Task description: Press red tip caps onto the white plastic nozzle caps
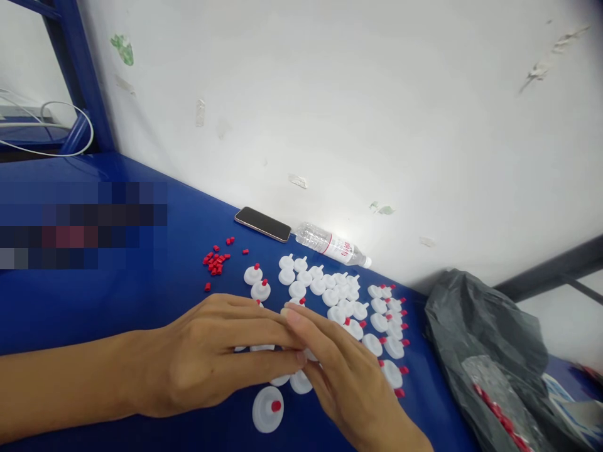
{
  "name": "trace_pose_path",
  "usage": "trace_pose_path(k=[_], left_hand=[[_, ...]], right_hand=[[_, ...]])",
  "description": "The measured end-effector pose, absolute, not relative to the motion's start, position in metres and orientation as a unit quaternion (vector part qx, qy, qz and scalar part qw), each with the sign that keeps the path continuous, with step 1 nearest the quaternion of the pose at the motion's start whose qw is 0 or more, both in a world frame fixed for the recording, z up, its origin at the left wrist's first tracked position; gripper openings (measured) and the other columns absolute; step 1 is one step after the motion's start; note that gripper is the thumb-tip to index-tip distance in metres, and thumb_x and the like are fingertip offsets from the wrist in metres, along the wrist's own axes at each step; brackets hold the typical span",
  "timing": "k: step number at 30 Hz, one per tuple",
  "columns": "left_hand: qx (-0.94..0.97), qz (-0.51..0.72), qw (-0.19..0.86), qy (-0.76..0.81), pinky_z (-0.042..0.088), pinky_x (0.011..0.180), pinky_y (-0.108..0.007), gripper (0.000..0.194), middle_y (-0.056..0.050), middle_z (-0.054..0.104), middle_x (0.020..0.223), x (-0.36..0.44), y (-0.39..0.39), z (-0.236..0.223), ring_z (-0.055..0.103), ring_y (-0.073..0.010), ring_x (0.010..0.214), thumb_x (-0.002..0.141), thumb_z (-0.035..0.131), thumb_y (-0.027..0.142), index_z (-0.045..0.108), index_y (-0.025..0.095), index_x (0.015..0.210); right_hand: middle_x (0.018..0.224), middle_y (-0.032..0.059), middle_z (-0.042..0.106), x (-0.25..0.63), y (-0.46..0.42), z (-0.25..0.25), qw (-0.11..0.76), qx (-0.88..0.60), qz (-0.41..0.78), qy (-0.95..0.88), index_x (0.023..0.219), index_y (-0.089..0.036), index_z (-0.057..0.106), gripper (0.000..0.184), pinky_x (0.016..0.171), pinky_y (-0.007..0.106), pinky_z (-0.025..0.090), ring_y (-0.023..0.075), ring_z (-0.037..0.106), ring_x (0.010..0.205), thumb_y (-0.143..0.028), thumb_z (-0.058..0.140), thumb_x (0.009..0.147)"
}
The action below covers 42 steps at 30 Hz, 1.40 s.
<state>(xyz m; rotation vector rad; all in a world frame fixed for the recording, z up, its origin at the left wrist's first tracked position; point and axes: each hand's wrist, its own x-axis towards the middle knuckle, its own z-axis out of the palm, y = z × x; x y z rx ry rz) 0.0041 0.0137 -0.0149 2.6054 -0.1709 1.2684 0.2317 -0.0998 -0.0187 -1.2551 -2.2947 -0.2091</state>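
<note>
My left hand (221,358) lies over several white round plastic caps (325,292) on the blue table (117,301), fingers stretched out and close together, pointing right. My right hand (343,370) comes in from the lower right, fingers extended, its tips meeting the left fingertips above the caps. What sits between the fingertips is hidden. Many of the white caps carry a small red plug; one such cap (267,408) lies just below my left hand. A loose heap of small red plugs (215,262) lies further back to the left.
A phone (262,224) lies face down near the wall, with a plastic water bottle (332,245) on its side beside it. A grey plastic bag (490,351) holding red pieces sits at the right. White cables (56,125) hang at the far left.
</note>
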Motion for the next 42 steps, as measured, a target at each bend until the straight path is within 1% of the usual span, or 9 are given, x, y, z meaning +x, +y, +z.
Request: trace_pose_path(k=[4, 8, 13, 17, 19, 23, 28, 35, 42], left_hand=[[0.871, 0.459, 0.165, -0.053, 0.064, 0.083, -0.029, 0.023, -0.008, 0.084, 0.108, 0.008, 0.014, -0.015, 0.078, -0.0181, 0.095, 0.108, 0.056, 0.006, 0.076, 0.015, 0.117], [0.825, 0.445, 0.344, 0.048, 0.062, 0.078, -0.022, 0.006, -0.001, 0.076, 0.102, 0.013, 0.011, -0.014, 0.073, -0.0127, 0.086, 0.103, 0.074, 0.025, 0.077, 0.025, 0.109], [0.806, 0.407, 0.415, 0.114, 0.067, 0.091, -0.029, 0.075, -0.006, 0.073, 0.131, 0.008, 0.006, -0.008, 0.075, -0.0208, 0.109, 0.08, 0.097, 0.034, 0.06, 0.033, 0.145], [0.816, 0.341, 0.46, 0.076, 0.069, 0.093, -0.028, 0.098, -0.01, 0.07, 0.147, 0.0, -0.003, -0.014, 0.075, -0.0238, 0.126, 0.089, 0.087, 0.023, 0.032, 0.036, 0.169], [0.823, 0.34, 0.452, 0.059, 0.07, 0.088, -0.026, 0.096, -0.009, 0.072, 0.146, -0.001, -0.006, -0.018, 0.078, -0.0238, 0.122, 0.089, 0.084, 0.02, 0.033, 0.035, 0.17], [0.821, 0.333, 0.462, 0.033, 0.068, 0.09, -0.025, 0.071, -0.002, 0.083, 0.127, 0.003, -0.007, -0.014, 0.083, -0.0203, 0.106, 0.086, 0.079, 0.015, 0.058, 0.031, 0.152], [0.798, 0.255, 0.544, 0.049, 0.061, 0.061, -0.017, 0.042, 0.001, 0.085, 0.091, 0.012, -0.004, -0.007, 0.079, -0.0158, 0.074, 0.079, 0.072, 0.012, 0.075, 0.024, 0.12], [0.782, 0.229, 0.572, 0.096, 0.063, 0.07, -0.024, 0.046, 0.0, 0.085, 0.093, 0.011, 0.0, -0.01, 0.081, -0.0203, 0.08, 0.074, 0.072, 0.013, 0.079, 0.023, 0.118], [0.812, 0.271, 0.509, 0.095, 0.059, 0.058, -0.02, 0.048, 0.005, 0.084, 0.085, 0.008, 0.002, -0.01, 0.077, -0.0163, 0.07, 0.071, 0.072, 0.011, 0.081, 0.024, 0.116]], right_hand=[[0.153, 0.006, 0.069, 0.235, -0.099, -0.02, 0.279, -0.454, -0.114, -0.838, 0.175, -0.038, 0.021, 0.074, 0.103, 0.038, 0.067, 0.0202, 0.075, 0.127, -0.009, 0.048, 0.112], [0.14, 0.006, 0.077, 0.24, -0.096, -0.019, 0.301, -0.42, -0.157, -0.841, 0.175, -0.035, 0.024, 0.08, 0.09, 0.032, 0.07, 0.0202, 0.082, 0.112, -0.008, 0.057, 0.108], [0.145, 0.0075, 0.072, 0.242, -0.101, -0.012, 0.287, -0.395, -0.15, -0.86, 0.172, -0.031, 0.032, 0.072, 0.068, 0.023, 0.068, 0.019, 0.084, 0.104, -0.016, 0.061, 0.108], [0.149, 0.0069, 0.068, 0.232, -0.109, -0.005, 0.259, -0.402, -0.16, -0.864, 0.162, -0.031, 0.05, 0.056, 0.066, 0.024, 0.066, 0.0196, 0.084, 0.104, -0.019, 0.061, 0.108], [0.148, 0.0041, 0.07, 0.226, -0.112, -0.006, 0.269, -0.412, -0.149, -0.858, 0.158, -0.033, 0.054, 0.056, 0.071, 0.025, 0.067, 0.0219, 0.082, 0.111, -0.016, 0.063, 0.105], [0.136, -0.0011, 0.078, 0.217, -0.113, -0.013, 0.296, -0.424, -0.119, -0.848, 0.157, -0.036, 0.057, 0.058, 0.079, 0.028, 0.07, 0.0241, 0.084, 0.108, -0.023, 0.072, 0.103], [0.138, -0.003, 0.076, 0.209, -0.113, -0.011, 0.276, -0.439, -0.126, -0.846, 0.149, -0.04, 0.065, 0.052, 0.061, 0.025, 0.067, 0.0172, 0.085, 0.086, -0.015, 0.066, 0.103], [0.139, -0.0055, 0.076, 0.205, -0.108, 0.001, 0.241, -0.429, -0.166, -0.855, 0.141, -0.038, 0.07, 0.054, 0.047, 0.026, 0.059, 0.0131, 0.081, 0.069, -0.006, 0.062, 0.098], [0.133, -0.0053, 0.079, 0.207, -0.107, -0.006, 0.259, -0.42, -0.196, -0.847, 0.134, -0.036, 0.074, 0.046, 0.05, 0.025, 0.058, 0.0119, 0.079, 0.069, -0.008, 0.062, 0.099]])
